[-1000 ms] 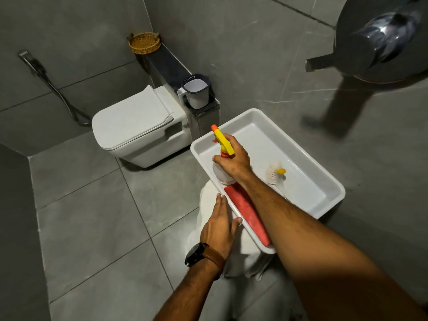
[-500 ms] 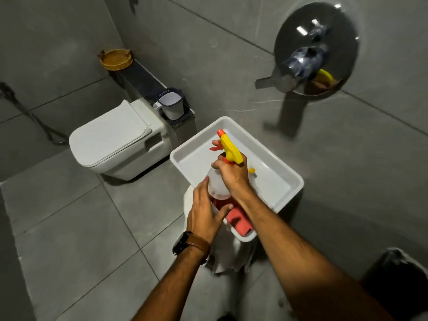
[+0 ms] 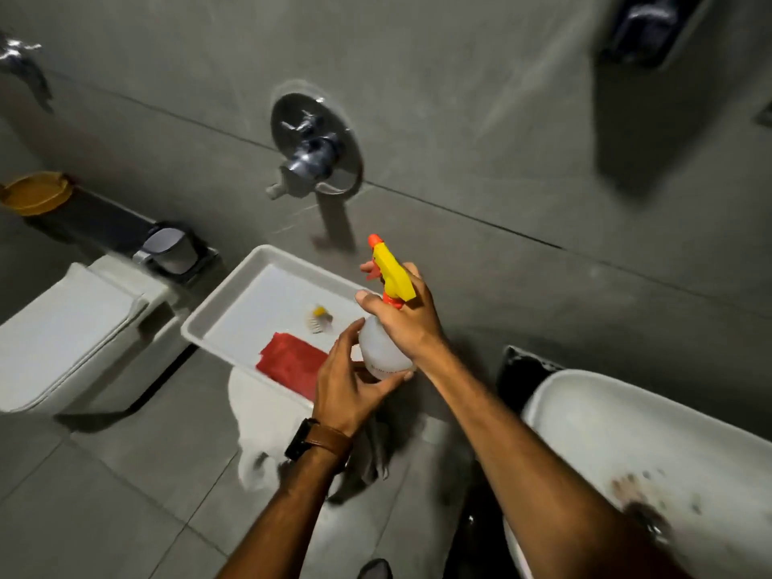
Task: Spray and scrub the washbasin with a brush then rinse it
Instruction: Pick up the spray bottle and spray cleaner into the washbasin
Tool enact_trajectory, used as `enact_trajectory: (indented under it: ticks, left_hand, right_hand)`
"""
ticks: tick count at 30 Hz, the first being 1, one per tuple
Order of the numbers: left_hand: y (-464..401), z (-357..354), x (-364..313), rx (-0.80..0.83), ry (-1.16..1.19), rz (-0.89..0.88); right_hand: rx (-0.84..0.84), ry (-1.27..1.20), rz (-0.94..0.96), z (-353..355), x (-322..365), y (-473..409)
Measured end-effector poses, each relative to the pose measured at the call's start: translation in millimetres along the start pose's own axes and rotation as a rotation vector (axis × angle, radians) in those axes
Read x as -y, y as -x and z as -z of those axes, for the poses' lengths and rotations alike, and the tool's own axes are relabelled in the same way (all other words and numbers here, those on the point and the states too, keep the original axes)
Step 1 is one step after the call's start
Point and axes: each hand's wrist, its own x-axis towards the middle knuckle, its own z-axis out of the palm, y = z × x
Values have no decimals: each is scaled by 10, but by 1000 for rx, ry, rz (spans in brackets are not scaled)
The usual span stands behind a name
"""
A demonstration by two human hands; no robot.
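From the head view, the right hand (image 3: 403, 328) is gripping the neck of a translucent white plastic spray bottle with a yellow trigger head and orange nozzle (image 3: 386, 323), fingers wrapped close and one reaching round to the trigger, while the left hand (image 3: 349, 382) is cupping the rounded belly from below, fingers partly curled against it. The bottle is hanging above the near right corner of a shallow white rectangular plastic tray (image 3: 217, 328), where a small pale-bristled scrub brush with a yellow handle (image 3: 318, 318) and a flat red cloth (image 3: 290, 363) are lying. At the near right, the glossy white ceramic washbasin (image 3: 626, 436) is showing dark specks around its drain. The bottle is probably light and smooth, possibly slippery when wet, so the neck looks like the secure hold; the stiff brush should lift by its handle.
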Motion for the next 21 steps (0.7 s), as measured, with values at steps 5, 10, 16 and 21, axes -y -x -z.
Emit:
enact_trajectory:
  ticks: [5,10,16,21]
  left_hand:
    - [238,-614,-559,192,105,-109]
    - [650,-1210,-953,608,-18,-186]
    - [1183,-1913,-965,582,-382,-200]
    - [1382,-2029,-912,498,-548,-245]
  right_hand:
    - [-120,41,-44,997,166,469]
    - [-329,117,-158,2039,267,1179]
    - [-459,215,-477,3016,468,2391]
    - [-424,306,-672,3293,540,3414]
